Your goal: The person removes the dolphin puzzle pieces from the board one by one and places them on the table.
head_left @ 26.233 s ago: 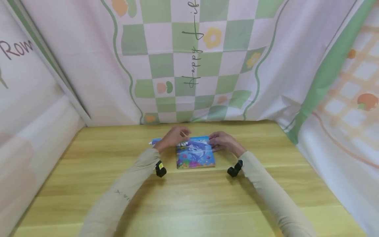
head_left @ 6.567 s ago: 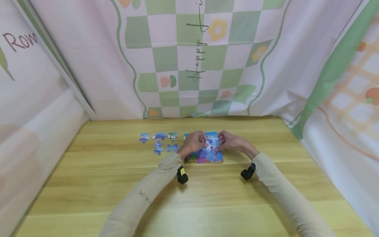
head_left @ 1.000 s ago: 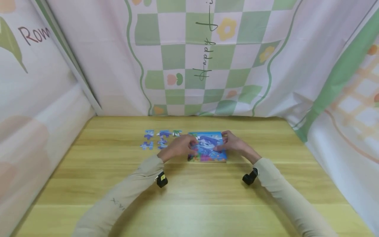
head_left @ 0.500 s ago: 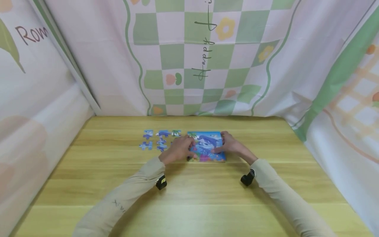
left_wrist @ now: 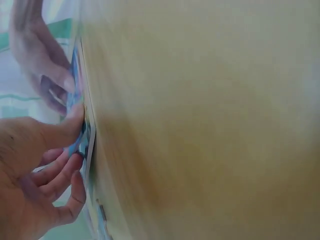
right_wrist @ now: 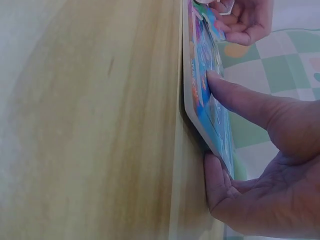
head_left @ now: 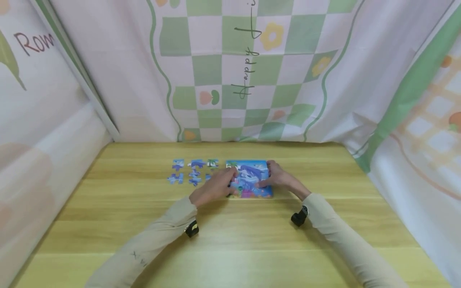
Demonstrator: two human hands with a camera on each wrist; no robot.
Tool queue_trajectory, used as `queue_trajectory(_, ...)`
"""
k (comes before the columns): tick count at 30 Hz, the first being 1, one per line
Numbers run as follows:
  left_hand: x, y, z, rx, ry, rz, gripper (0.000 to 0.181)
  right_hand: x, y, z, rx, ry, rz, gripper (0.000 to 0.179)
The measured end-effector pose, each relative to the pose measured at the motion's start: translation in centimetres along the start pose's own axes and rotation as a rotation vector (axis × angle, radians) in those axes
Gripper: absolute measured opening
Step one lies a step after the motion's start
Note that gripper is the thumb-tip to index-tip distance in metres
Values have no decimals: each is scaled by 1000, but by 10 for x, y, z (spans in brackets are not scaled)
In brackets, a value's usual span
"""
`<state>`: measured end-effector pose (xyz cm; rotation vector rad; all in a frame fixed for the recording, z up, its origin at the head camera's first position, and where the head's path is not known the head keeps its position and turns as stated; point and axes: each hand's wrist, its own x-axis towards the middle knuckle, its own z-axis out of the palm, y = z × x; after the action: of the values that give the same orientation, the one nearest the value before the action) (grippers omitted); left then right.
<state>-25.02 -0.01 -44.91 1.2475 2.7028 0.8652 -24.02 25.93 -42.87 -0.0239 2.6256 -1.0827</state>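
Note:
A flat jigsaw puzzle (head_left: 252,174) with a dolphin and sea picture lies on the wooden table. At its left edge my left hand (head_left: 215,185) pinches a puzzle piece (right_wrist: 215,26) between thumb and fingers; in the right wrist view the piece stands tilted up from the puzzle. My right hand (head_left: 283,178) grips the opposite side, its thumb (right_wrist: 235,97) pressed on the picture and its fingers at the edge. In the left wrist view, part of the pinched piece is hidden behind the left thumb (left_wrist: 65,131).
Several loose puzzle pieces (head_left: 197,163) lie in two rows left of the puzzle, partly covered by the left hand. White and green patterned cloth (head_left: 237,80) hangs behind the table (head_left: 230,248) and at both sides.
Since the oldest frame, loose pieces have gathered at the left, one more of them since 6.6 seconds ago. In the last second my left hand has closed on the piece at the puzzle's left edge.

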Motion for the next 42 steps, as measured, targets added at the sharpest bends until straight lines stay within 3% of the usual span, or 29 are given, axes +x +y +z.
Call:
queue_trajectory(3,-4,1,1,-90,22,0,32,1,1,1,-5,-2,6,105)
queue_trajectory(12,-8,-8,-4,-413,56,-89,27,5,3,0,2,-10,9,107)
queue_trajectory(19,-10,-13,-6,-507,85,-96,29,3,0,-3,1,-16,14,105)
queue_trajectory(25,-22,-19,-15,-601,83,-153,34,2,0,-2,11,-24,23,106)
queue_trajectory(30,-38,-27,-32,-599,69,-189,35,3,0,-3,7,-21,20,108)
queue_trajectory(35,-57,-40,-46,-529,74,-233,33,4,1,-3,-2,-24,4,109)
queue_trajectory(42,-70,-45,-40,-415,86,-280,20,1,0,-2,5,-19,-8,107)
